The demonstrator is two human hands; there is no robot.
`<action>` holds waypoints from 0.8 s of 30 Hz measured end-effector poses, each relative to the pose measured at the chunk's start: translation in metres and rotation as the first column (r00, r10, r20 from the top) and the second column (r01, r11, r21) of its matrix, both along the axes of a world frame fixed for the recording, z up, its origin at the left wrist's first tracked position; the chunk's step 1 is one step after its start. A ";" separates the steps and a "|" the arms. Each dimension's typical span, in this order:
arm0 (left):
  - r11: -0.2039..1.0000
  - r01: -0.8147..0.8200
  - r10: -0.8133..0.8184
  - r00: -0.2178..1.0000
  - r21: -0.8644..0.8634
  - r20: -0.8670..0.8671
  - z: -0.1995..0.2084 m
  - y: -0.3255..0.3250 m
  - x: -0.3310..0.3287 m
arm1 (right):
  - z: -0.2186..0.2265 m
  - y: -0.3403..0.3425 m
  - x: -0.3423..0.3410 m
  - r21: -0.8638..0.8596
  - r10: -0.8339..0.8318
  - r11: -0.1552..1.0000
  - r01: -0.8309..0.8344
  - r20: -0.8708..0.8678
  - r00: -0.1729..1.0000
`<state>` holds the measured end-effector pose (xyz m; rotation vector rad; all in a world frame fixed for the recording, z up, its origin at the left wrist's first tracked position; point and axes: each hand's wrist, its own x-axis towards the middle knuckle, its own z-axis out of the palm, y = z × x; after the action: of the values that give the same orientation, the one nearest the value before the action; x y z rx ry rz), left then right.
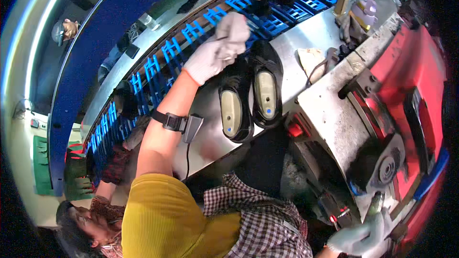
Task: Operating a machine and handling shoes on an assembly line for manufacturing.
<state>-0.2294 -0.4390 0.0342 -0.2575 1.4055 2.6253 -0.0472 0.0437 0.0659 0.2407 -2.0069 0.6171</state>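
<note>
Two black shoes with pale insoles and blue dots, a left one [231,107] and a right one [266,88], lie side by side on the metal table. My left hand [217,50], in a white glove, is raised at the left shoe's far end, beside the conveyor. Its fingers are bunched and slightly blurred; whatever they hold cannot be made out. At the lower right, my right hand [361,236], also gloved, curls beside a shiny, roughly cylindrical part [376,204] below the machine's black wheel. What lies within its fingers is hidden.
A conveyor of blue slats [172,52] runs along the table [205,134], with dark shoes on it at the far end. A red machine [406,67] with a round black wheel [386,166] stands at right. A lilac bottle [365,9] stands behind. Another person [83,224] is at lower left.
</note>
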 end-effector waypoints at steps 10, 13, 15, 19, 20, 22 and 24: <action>0.580 -0.009 -0.227 0.958 -0.814 -0.172 0.020 0.104 -0.036 | 0.001 0.005 0.011 0.054 -0.020 0.998 0.015 0.096 0.995; 0.605 -0.009 -0.141 0.983 -0.796 -0.118 0.027 0.110 -0.017 | 0.003 0.001 0.009 0.016 -0.023 1.000 0.022 0.068 0.997; 0.422 -0.207 -0.137 0.948 -0.882 -0.288 0.027 0.104 0.003 | 0.003 0.001 0.008 0.030 -0.005 1.000 0.004 0.061 0.998; 0.107 -0.398 0.085 0.917 -0.911 -0.391 0.014 0.080 0.060 | 0.001 0.003 0.009 0.068 -0.077 0.995 0.073 0.052 0.996; 0.009 -0.443 0.127 0.890 -0.896 -0.439 0.008 0.076 0.074 | 0.000 0.004 0.008 0.073 -0.058 0.996 0.054 0.054 0.997; 0.043 -0.348 0.242 0.913 -0.936 -0.328 -0.009 0.074 0.093 | -0.003 0.004 0.008 0.053 -0.086 0.995 0.084 0.034 0.996; 0.166 -0.219 0.293 0.942 -0.961 -0.164 -0.029 0.080 0.104 | -0.005 0.004 0.006 -0.026 -0.077 0.997 0.078 0.037 0.996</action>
<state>-0.1256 -0.3589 0.0051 -0.7462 3.0404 1.3237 -0.0407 0.0473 0.0606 0.1351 -2.0312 0.6034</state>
